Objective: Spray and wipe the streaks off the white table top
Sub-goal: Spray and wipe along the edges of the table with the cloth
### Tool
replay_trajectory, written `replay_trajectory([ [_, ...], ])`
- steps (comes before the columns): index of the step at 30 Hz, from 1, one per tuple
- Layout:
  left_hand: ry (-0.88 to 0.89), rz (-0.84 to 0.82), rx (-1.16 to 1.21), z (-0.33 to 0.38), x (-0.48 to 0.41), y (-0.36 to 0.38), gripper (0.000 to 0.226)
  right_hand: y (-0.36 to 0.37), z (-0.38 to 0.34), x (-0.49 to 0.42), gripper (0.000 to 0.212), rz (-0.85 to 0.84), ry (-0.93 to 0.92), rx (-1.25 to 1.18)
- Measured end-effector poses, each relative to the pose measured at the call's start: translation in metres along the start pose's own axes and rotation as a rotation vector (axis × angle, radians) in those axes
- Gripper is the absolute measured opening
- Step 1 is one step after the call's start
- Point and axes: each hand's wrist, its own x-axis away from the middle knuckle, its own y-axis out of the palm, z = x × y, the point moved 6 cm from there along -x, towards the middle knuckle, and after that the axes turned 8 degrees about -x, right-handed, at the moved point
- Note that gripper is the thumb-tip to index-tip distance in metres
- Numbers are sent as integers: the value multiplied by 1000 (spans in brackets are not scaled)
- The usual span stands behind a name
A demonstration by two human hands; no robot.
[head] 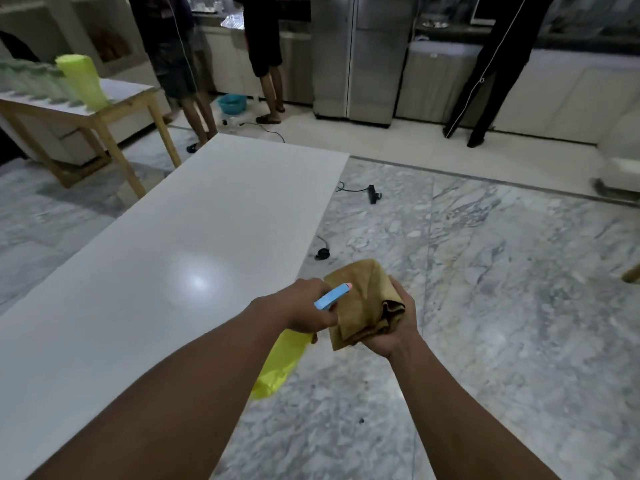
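The white table top (166, 258) stretches from the lower left toward the middle, with a light glare near its centre. My left hand (308, 311) grips a spray bottle (277, 362) with a yellow body and a blue nozzle head, held off the table's right edge over the floor. My right hand (391, 323) holds a folded brown cloth (360, 299) right beside the nozzle, which points at the cloth. No streaks are clear on the table from here.
A wooden side table (128, 102) with a green tumbler (85, 81) stands at the back left. Three people stand at the kitchen counter by a steel fridge (360, 57). Cables and a power strip (374, 194) lie on the marble floor; a teal basin (232, 102) sits further back.
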Motion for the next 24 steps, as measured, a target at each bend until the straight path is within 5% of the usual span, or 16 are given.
replay_trajectory([
  [15, 3, -36, 23, -9, -267, -123, 23, 73, -176, -227, 67, 47, -26, 16],
  [24, -67, 108, 112, -31, -401, -217, 31, 124, -254, -377, 67, 82, -11, -28],
])
